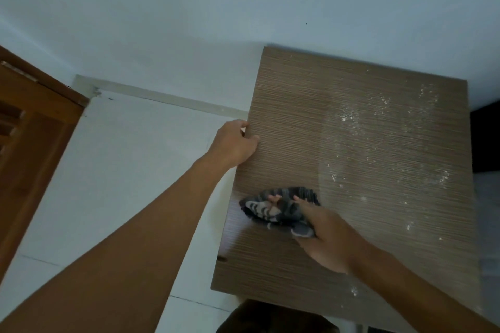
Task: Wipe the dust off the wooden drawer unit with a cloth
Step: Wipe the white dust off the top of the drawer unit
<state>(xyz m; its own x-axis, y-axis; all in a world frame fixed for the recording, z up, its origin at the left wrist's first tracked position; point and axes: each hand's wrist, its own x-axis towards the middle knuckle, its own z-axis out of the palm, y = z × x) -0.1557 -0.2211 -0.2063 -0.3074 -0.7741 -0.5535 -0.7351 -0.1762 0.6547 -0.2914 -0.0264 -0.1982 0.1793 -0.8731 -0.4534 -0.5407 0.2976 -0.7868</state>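
I look down on the wooden drawer unit (365, 149), whose brown striped top fills the right half of the head view. White dust (384, 127) speckles its right and far part; the left strip looks wiped. My right hand (327, 238) presses a crumpled dark grey and white striped cloth (281, 209) onto the top near its front left. My left hand (235, 143) grips the unit's left edge, thumb on top, fingers hidden over the side.
A white tiled floor (130, 184) lies to the left of the unit. A brown wooden door (29, 132) stands at the far left. The pale wall (243, 8) runs behind the unit. Something dark (484, 138) sits to the unit's right.
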